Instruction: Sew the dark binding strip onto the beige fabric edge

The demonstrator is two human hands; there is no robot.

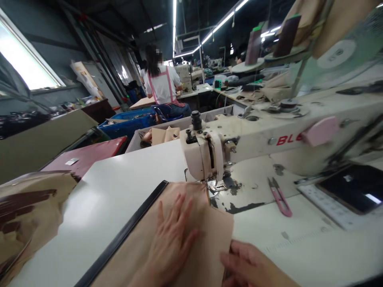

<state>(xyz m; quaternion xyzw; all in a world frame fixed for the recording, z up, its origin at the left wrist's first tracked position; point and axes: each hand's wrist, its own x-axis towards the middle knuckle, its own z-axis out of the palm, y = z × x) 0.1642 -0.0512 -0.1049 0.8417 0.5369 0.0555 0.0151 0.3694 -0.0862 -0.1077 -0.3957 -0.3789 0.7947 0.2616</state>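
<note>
A tan fabric piece (206,223) with a black strip (125,233) along its left edge lies on the white table, its far end under the presser foot (220,186) of a cream sewing machine (263,137). My left hand (172,239) lies flat on the fabric, fingers stretched toward the needle. At the fabric's right edge, near the front, my right hand (248,265) has its fingers curled, pinching the cloth's edge.
Pink thread snips (279,197) lie right of the needle plate. A dark phone (353,191) rests on the machine bed at right. A pile of tan and brown fabric (26,211) sits at the left. A co-worker (163,85) sits ahead with blue bins (128,121) nearby.
</note>
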